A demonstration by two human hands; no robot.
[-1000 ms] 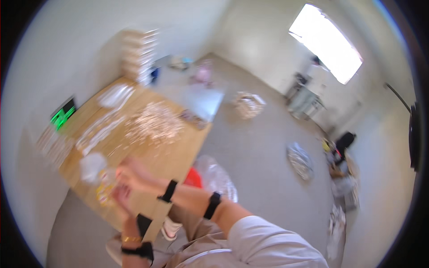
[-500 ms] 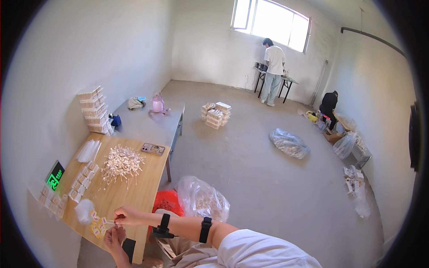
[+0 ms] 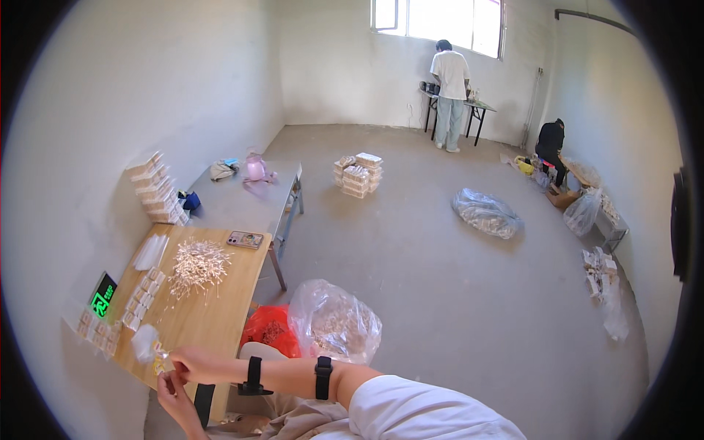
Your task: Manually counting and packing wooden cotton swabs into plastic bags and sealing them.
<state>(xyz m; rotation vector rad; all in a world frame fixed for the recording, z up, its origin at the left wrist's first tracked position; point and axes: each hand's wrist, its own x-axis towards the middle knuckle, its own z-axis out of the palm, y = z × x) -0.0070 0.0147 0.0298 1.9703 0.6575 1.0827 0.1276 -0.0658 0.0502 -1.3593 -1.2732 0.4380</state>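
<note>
My right hand is closed in a pinch beside the near left part of the wooden table. Just below it, my left hand is closed too, its fingertips almost against the right hand's. Whatever lies between the fingers is too small and covered to make out. Small yellow-and-white labels lie right by the fingertips, partly covered by them. A crumpled clear plastic bag sits just beyond. Farther up the table spreads a loose heap of cotton swabs.
Packed swab bundles line the table's left side near flat clear bags. A phone lies at the far edge. A red bag and a large clear bag stand on the floor. Two people work farther off.
My hands have come closer together. The thin white sticks seen at my right fingertips no longer show. The view has shifted, so the room's far end sits higher.
</note>
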